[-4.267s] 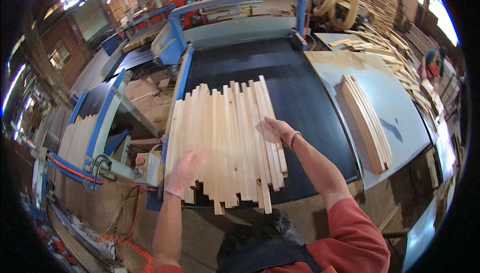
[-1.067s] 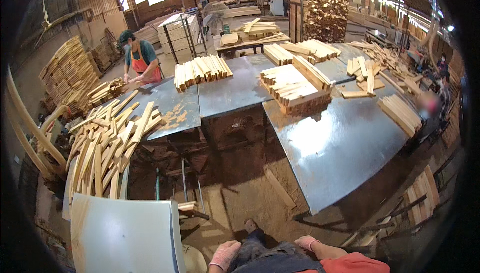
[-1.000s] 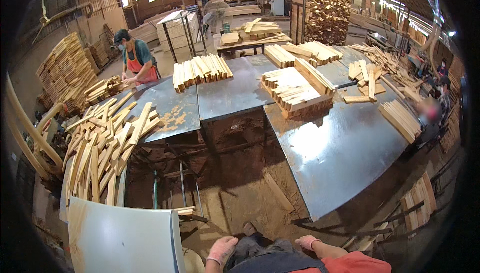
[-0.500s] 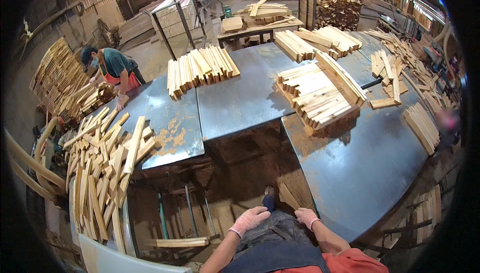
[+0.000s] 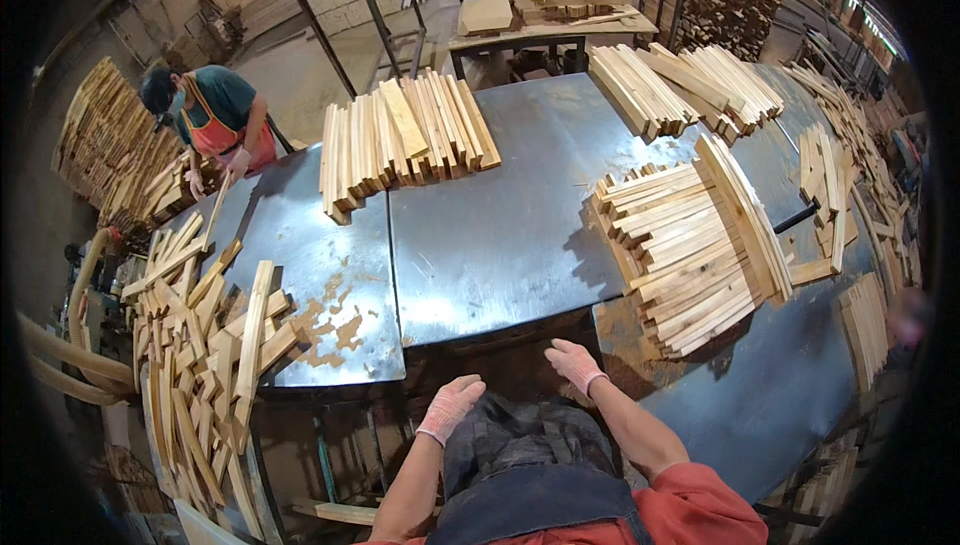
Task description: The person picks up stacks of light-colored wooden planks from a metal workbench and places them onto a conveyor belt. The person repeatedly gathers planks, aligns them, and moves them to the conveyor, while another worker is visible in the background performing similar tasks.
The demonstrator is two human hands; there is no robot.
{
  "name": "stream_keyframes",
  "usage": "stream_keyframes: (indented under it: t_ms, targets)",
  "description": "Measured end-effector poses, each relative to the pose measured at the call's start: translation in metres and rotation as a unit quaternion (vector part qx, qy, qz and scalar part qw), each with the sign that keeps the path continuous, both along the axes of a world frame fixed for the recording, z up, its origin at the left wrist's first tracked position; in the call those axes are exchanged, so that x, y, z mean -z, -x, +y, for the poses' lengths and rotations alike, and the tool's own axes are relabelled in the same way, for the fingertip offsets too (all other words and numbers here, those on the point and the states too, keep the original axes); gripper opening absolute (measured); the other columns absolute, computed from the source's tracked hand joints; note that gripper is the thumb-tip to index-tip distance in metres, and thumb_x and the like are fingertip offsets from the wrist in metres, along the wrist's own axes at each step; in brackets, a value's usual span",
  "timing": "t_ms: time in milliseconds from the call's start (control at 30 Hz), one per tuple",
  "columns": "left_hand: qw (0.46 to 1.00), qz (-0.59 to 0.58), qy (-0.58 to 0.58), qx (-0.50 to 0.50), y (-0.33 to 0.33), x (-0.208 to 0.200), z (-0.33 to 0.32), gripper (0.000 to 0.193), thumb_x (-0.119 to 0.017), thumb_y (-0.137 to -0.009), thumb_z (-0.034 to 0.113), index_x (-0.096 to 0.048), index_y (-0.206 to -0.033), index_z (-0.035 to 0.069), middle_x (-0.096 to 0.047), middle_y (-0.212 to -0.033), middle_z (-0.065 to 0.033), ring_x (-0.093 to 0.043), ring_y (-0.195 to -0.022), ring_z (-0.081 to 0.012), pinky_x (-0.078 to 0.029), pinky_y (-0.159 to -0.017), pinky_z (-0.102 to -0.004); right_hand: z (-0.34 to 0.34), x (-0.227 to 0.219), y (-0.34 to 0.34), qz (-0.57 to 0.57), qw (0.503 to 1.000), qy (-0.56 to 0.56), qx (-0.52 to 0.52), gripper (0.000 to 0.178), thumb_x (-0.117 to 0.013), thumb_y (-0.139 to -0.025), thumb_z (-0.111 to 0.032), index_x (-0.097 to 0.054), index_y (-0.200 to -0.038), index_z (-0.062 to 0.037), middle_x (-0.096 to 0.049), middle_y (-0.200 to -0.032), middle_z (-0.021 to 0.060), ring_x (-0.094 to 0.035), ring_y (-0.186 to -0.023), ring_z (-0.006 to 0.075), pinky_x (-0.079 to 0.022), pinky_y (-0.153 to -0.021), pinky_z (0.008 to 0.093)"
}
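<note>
Both our hands look empty, before a table of wood strips.
Our left hand (image 5: 452, 408) and right hand (image 5: 574, 363) are apart, fingers loosely bent, with nothing showing in them; palms are hidden, so we cannot tell how far they close. The neat stack of strips (image 5: 690, 265) sits on the metal table (image 5: 490, 255), ahead and to the right of our right hand, which is nearer. We judge this a pause between holds; gripping that stack would call for both hands reaching forward and right. Loose strips (image 5: 250, 345) lie well left of our left hand.
</note>
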State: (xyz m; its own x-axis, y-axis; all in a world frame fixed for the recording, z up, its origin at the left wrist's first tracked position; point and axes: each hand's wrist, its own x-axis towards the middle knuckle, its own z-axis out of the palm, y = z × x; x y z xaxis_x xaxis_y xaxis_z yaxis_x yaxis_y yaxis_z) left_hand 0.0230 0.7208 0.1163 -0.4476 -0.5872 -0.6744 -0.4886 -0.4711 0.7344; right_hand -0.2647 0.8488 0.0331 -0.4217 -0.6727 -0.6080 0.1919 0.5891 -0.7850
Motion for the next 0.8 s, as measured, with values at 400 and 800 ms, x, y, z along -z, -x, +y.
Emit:
stream_keyframes:
  t_ms: [400, 800]
  targets:
    - [0.96, 0.074, 0.171, -0.209, 0.09, 0.088, -0.375, 0.027, -0.071, -0.098, 0.018, -0.054, -0.108, 0.0, -0.048, -0.098, -0.0021, -0.043, -0.089, -0.0125, -0.043, -0.079, -0.0288, -0.33, 0.027, 0.157, 0.217, 0.969, -0.013, -0.122, 0.074, -0.077, -0.095, -0.051, -0.058, -0.144, 0.0007, -0.071, -0.129, 0.0282, -0.067, -0.122, 0.0451, -0.051, -0.105, 0.0455]
    - [0.862, 0.072, 0.153, -0.478, 0.142, 0.166, -0.635, 0.089, -0.084, -0.094, 0.013, -0.035, -0.168, 0.014, -0.058, -0.145, -0.0089, -0.064, -0.12, -0.0221, -0.054, -0.096, -0.0356, -0.58, 0.075, 0.254, 0.308, 0.947, -0.081, -0.041, 0.092, -0.068, -0.101, -0.056, -0.035, -0.169, -0.0038, -0.068, -0.141, 0.0271, -0.065, -0.13, 0.0427, -0.05, -0.109, 0.0453]
